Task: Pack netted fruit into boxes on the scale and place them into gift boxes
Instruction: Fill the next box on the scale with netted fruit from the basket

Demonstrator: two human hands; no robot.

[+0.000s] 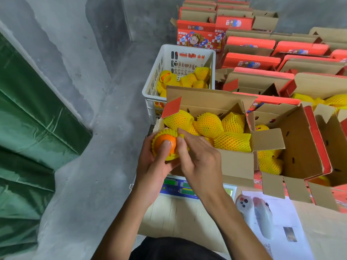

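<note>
Left hand [153,162] cups an orange [164,145] from below, thumb pressed across the bare top, so the fruit stays put while the net [170,156] gets worked. Right hand [199,162] pinches the net's rim at the orange's right side, fingers curled on the foam mesh; my read is it's pulling the sleeve up to cover the exposed part, since every fruit already packed is fully netted. The orange sits just off the near-left corner of the box [237,166], over the floor edge rather than over the box, probably to leave room for both hands. The box stands on the scale [178,188], flaps open, so weight reads as it fills; the display is partly hidden by the wrists and I can't read it. The box looks nearly full, netted fruit [208,124] piled up to about its rim, so this one is likely among the last for this load. The white crate [169,59] behind it holds more netted fruit, within reach as supply. To the right, a second carton [304,139] lies open with some netted fruit inside, and rows of red gift boxes [249,61] stand open beyond, staged for later. A phone [244,203] lies on papers near the scale. Risk: a loose net could slip off once the orange is dropped in, so seat it fully first.
</note>
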